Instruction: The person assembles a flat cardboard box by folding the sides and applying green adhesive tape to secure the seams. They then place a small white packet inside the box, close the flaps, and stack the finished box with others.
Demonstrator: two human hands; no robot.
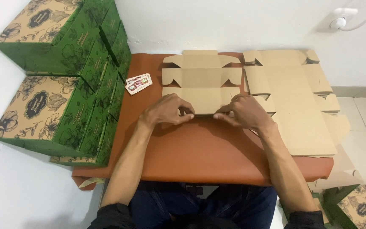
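A flat brown cardboard box blank (200, 78) lies unfolded on the brown table top (200, 148), with its flaps spread towards the wall. My left hand (166, 111) and my right hand (242, 112) both pinch its near edge, fingertips almost meeting at the middle. The near flap is bent up under my fingers.
A stack of more flat cardboard blanks (293, 106) lies to the right, overhanging the table edge. Folded green and tan floral boxes (60, 76) are piled against the wall at the left. A small packet of stickers (139, 83) lies near them. Another floral box (361, 208) sits on the floor at the right.
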